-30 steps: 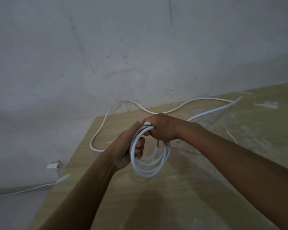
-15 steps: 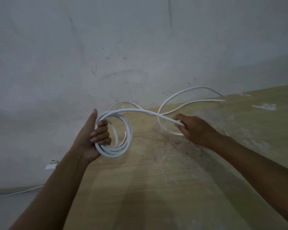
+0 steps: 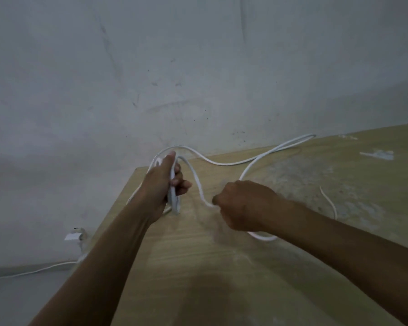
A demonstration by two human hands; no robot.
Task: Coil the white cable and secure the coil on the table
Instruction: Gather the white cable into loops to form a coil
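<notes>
My left hand [image 3: 161, 184] grips a coil of white cable [image 3: 175, 201], seen edge-on, above the near left part of the wooden table [image 3: 198, 267]. From the top of the coil a strand arcs down to my right hand [image 3: 242, 205], which is closed around it. More of the same cable runs from under my right hand, loops over the table and stretches to the far edge near the wall [image 3: 292, 142]. A short bit of cable [image 3: 262, 236] shows below my right wrist.
A thin white piece [image 3: 329, 201] lies on the table to the right. White paint smears [image 3: 377, 154] mark the far right of the tabletop. Left of the table, on the floor by the grey wall, sit a white plug [image 3: 74, 235] and its cord [image 3: 33, 270].
My right hand has pulled back toward me and nearer the left hand, bringing slack with it. The left hand turned the coil edge-on and lowered it. The loose loop on the table shrank.
</notes>
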